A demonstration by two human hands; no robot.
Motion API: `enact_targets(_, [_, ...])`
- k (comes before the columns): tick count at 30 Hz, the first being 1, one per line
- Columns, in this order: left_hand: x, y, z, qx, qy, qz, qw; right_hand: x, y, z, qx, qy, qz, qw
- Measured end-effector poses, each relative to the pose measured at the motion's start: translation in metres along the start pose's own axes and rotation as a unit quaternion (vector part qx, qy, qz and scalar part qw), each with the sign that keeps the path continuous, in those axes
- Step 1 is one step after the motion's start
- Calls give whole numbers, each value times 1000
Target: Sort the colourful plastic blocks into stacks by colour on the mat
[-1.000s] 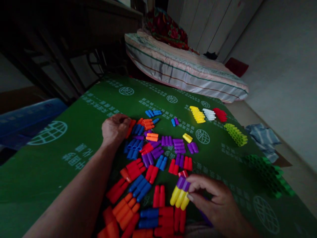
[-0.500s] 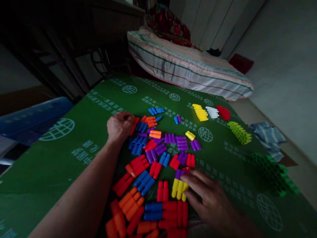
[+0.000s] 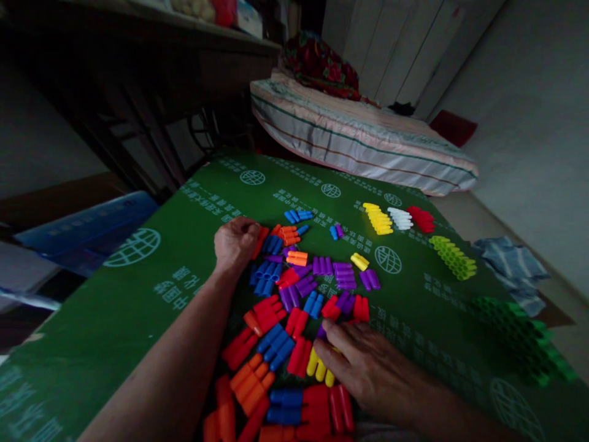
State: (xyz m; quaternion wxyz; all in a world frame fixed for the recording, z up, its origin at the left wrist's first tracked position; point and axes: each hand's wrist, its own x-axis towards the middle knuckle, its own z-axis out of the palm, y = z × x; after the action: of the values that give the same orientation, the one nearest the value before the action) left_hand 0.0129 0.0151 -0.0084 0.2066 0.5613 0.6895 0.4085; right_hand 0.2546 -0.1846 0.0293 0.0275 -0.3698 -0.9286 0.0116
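Bullet-shaped plastic building pieces in several colours lie joined in small groups on a green-covered table. My left hand (image 3: 237, 242) rests at the pile's far left with its fingers curled, against an orange piece (image 3: 260, 241); what its fingertips hold is hidden. My right hand (image 3: 363, 362) lies over a yellow block of joined pieces (image 3: 319, 367) with a purple end, thumb and fingers on it, covering part of it. A red pair (image 3: 300, 356) touches the yellow block's left side. Nearer me are blue pieces (image 3: 284, 406) joined to red ones (image 3: 316, 405).
Toward the far right stand stacked groups in yellow (image 3: 378, 219), white (image 3: 400, 218), red (image 3: 420, 219) and lime (image 3: 453, 258). A dark green block (image 3: 518, 334) lies near the right edge. Beyond the table are a bed (image 3: 359, 135) and, at left, a blue bin (image 3: 92, 224).
My right hand has moved left and over the yellow block, which has shifted left against the red pair. The red pair has tilted. My left hand stays by the orange piece; the view has shifted slightly.
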Motion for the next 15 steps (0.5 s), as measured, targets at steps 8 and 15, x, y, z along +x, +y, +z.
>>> enact_targets(8, [-2, 0, 2, -101, 19, 10, 995, 32, 30, 6, 586, 191, 283, 735])
enact_targets(15, [-18, 26, -11, -226, -123, 29, 966, 109, 43, 1, 779, 300, 286, 471])
